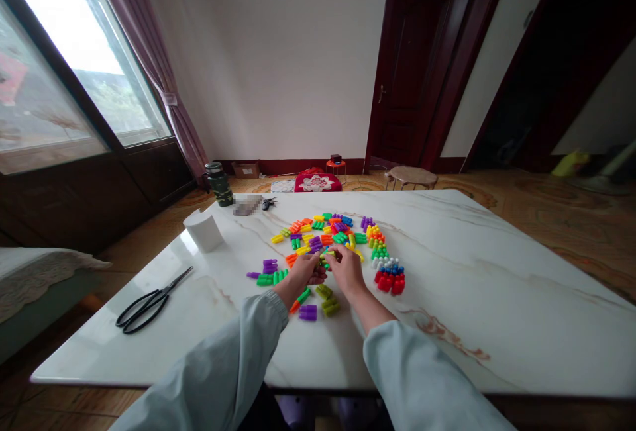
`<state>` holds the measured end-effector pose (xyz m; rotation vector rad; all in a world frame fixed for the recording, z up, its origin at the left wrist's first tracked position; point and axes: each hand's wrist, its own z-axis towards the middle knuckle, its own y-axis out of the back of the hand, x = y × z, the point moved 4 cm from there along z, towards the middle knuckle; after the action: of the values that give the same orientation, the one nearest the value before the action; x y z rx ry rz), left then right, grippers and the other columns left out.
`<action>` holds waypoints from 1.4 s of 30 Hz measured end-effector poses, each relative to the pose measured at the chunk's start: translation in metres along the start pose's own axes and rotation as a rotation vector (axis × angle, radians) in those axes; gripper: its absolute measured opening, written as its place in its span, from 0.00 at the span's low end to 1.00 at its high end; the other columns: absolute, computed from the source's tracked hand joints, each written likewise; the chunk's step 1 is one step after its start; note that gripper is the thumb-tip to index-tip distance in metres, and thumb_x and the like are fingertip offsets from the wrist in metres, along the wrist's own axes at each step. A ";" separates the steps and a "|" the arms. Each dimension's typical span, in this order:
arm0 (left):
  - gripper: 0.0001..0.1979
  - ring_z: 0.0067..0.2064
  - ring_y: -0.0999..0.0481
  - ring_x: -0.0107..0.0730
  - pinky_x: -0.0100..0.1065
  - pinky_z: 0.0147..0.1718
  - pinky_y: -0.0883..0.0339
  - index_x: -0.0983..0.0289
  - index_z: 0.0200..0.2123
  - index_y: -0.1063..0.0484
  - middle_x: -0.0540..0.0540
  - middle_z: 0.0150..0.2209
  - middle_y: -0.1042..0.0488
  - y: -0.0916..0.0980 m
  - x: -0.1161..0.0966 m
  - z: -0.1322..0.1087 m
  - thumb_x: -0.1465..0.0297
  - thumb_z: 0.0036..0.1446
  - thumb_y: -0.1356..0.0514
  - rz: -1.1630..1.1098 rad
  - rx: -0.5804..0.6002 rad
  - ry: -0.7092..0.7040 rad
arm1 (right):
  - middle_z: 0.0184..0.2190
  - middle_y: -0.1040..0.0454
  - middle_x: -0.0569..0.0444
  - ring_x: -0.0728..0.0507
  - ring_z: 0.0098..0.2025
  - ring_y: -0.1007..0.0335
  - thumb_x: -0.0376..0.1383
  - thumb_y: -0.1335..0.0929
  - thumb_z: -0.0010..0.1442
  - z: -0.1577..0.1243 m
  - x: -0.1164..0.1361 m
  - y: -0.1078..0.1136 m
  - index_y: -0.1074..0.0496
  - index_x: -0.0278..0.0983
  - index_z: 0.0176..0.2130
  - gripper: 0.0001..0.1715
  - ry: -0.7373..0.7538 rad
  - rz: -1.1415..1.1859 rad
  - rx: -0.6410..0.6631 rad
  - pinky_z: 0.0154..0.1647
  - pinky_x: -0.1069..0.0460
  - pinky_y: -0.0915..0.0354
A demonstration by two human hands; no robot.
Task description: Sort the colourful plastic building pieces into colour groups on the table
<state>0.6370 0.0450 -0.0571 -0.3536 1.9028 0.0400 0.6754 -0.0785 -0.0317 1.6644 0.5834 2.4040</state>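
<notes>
My left hand (307,272) and my right hand (348,271) meet over the middle of the table, fingers pinched together. Between the fingertips is a small yellow-green plastic building peg (325,259), largely covered by them. Around both hands lie loose, bullet-shaped plastic pegs in many colours. Purple pegs (308,312) and olive-green pegs (330,306) rest just below the hands. Green pegs (272,278) sit to the left. Right of my right hand, a curved row of upright pegs runs from orange and green down to white, blue and red pegs (390,282).
Black-handled scissors (149,305) lie at the left of the white marbled table (472,272). A white paper roll (203,230), a camouflage thermos (219,184) and small dark clippers (269,203) stand or lie toward the back left. A stool (411,176) is beyond the far edge.
</notes>
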 end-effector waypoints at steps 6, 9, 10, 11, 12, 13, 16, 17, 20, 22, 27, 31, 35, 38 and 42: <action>0.25 0.36 0.21 0.28 0.28 0.37 0.28 0.65 0.55 0.34 0.57 0.40 0.23 0.002 -0.010 -0.002 0.76 0.53 0.36 -0.062 -0.027 -0.145 | 0.42 0.22 0.47 0.43 0.36 0.24 0.30 0.34 0.53 0.005 -0.005 0.001 0.26 0.36 0.46 0.19 -0.032 0.034 -0.048 0.42 0.49 0.29; 0.28 0.44 0.22 0.33 0.31 0.40 0.28 0.64 0.58 0.35 0.61 0.51 0.26 0.005 -0.018 -0.003 0.76 0.53 0.37 0.093 0.002 -0.274 | 0.51 0.27 0.45 0.44 0.41 0.24 0.28 0.34 0.52 0.005 -0.005 -0.001 0.29 0.37 0.51 0.26 -0.030 0.053 0.012 0.44 0.50 0.29; 0.27 0.45 0.23 0.35 0.32 0.40 0.28 0.63 0.58 0.34 0.62 0.52 0.27 0.005 -0.021 -0.004 0.75 0.54 0.38 0.220 -0.001 -0.320 | 0.51 0.28 0.45 0.45 0.40 0.25 0.28 0.33 0.52 0.004 -0.004 -0.001 0.29 0.37 0.51 0.25 -0.026 0.018 0.044 0.44 0.50 0.29; 0.25 0.45 0.23 0.36 0.33 0.41 0.29 0.64 0.56 0.32 0.61 0.51 0.26 0.006 -0.023 -0.005 0.74 0.53 0.38 0.360 -0.010 -0.359 | 0.50 0.27 0.45 0.45 0.40 0.25 0.28 0.33 0.53 0.003 -0.002 0.000 0.28 0.36 0.50 0.24 -0.021 -0.044 0.077 0.44 0.50 0.30; 0.23 0.44 0.23 0.37 0.35 0.42 0.29 0.64 0.53 0.29 0.61 0.50 0.25 0.008 -0.026 -0.007 0.74 0.52 0.38 0.498 -0.022 -0.392 | 0.48 0.27 0.46 0.45 0.39 0.25 0.29 0.32 0.53 0.001 0.000 0.001 0.27 0.36 0.48 0.21 -0.014 -0.124 0.110 0.45 0.50 0.30; 0.20 0.43 0.23 0.39 0.37 0.44 0.30 0.64 0.49 0.25 0.60 0.47 0.23 0.010 -0.028 -0.010 0.74 0.50 0.37 0.613 -0.030 -0.415 | 0.47 0.26 0.46 0.44 0.40 0.26 0.30 0.31 0.54 -0.002 0.002 0.002 0.26 0.36 0.45 0.17 -0.007 -0.213 0.147 0.45 0.49 0.31; 0.16 0.44 0.24 0.48 0.43 0.50 0.34 0.63 0.37 0.21 0.59 0.39 0.21 0.020 -0.032 -0.026 0.75 0.40 0.32 0.803 -0.026 -0.442 | 0.47 0.27 0.44 0.38 0.48 0.28 0.38 0.28 0.52 -0.015 0.009 0.008 0.24 0.37 0.43 0.16 -0.020 -0.466 0.306 0.49 0.46 0.34; 0.19 0.46 0.25 0.52 0.45 0.52 0.36 0.63 0.37 0.20 0.60 0.39 0.22 0.024 -0.032 -0.033 0.74 0.36 0.30 0.880 -0.020 -0.444 | 0.49 0.28 0.43 0.36 0.52 0.31 0.41 0.26 0.50 -0.021 0.012 0.010 0.24 0.38 0.44 0.21 -0.035 -0.532 0.370 0.51 0.45 0.36; 0.35 0.53 0.30 0.60 0.49 0.56 0.40 0.64 0.49 0.24 0.65 0.46 0.24 0.033 -0.025 -0.059 0.69 0.30 0.27 1.282 0.044 -0.389 | 0.58 0.34 0.40 0.30 0.62 0.42 0.47 0.23 0.40 -0.038 0.019 0.017 0.29 0.40 0.54 0.42 -0.068 -0.672 0.566 0.58 0.41 0.41; 0.46 0.57 0.33 0.62 0.51 0.57 0.42 0.65 0.57 0.31 0.68 0.52 0.28 0.038 -0.017 -0.074 0.66 0.29 0.26 1.492 0.096 -0.297 | 0.62 0.40 0.37 0.29 0.65 0.47 0.49 0.22 0.38 -0.047 0.023 0.021 0.35 0.39 0.59 0.52 -0.082 -0.736 0.668 0.60 0.39 0.44; 0.56 0.59 0.34 0.65 0.51 0.53 0.38 0.65 0.66 0.45 0.74 0.59 0.36 0.041 -0.001 -0.088 0.61 0.33 0.27 1.667 0.057 -0.123 | 0.65 0.46 0.31 0.30 0.62 0.41 0.50 0.23 0.40 -0.057 0.022 0.019 0.47 0.35 0.66 0.62 -0.115 -0.833 0.783 0.58 0.42 0.41; 0.56 0.58 0.33 0.64 0.48 0.53 0.37 0.66 0.66 0.48 0.76 0.62 0.41 0.031 0.010 -0.077 0.62 0.36 0.27 1.608 0.005 -0.158 | 0.62 0.43 0.34 0.32 0.57 0.34 0.50 0.22 0.39 -0.061 0.022 0.002 0.47 0.39 0.65 0.62 -0.093 -0.807 0.752 0.54 0.44 0.37; 0.47 0.57 0.32 0.58 0.44 0.53 0.37 0.68 0.65 0.45 0.73 0.57 0.36 0.017 0.015 -0.066 0.65 0.43 0.31 1.538 0.023 -0.294 | 0.58 0.39 0.37 0.34 0.50 0.28 0.49 0.24 0.45 -0.062 0.024 -0.010 0.40 0.40 0.60 0.48 -0.095 -0.801 0.709 0.48 0.46 0.34; 0.42 0.55 0.31 0.53 0.42 0.53 0.36 0.69 0.62 0.41 0.71 0.53 0.34 0.011 0.016 -0.060 0.63 0.46 0.32 1.491 0.049 -0.342 | 0.56 0.37 0.39 0.36 0.48 0.27 0.45 0.25 0.49 -0.059 0.022 -0.013 0.37 0.40 0.58 0.41 -0.081 -0.781 0.697 0.47 0.47 0.35; 0.37 0.52 0.31 0.51 0.42 0.50 0.34 0.67 0.59 0.36 0.68 0.50 0.34 0.010 0.014 -0.053 0.61 0.47 0.33 1.457 0.041 -0.366 | 0.53 0.35 0.41 0.37 0.48 0.28 0.42 0.25 0.50 -0.050 0.013 -0.012 0.34 0.40 0.57 0.37 -0.032 -0.732 0.655 0.48 0.47 0.36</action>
<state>0.5820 0.0405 -0.0527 1.0442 1.4189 0.9457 0.6234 -0.0746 -0.0405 1.2982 1.7481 1.7243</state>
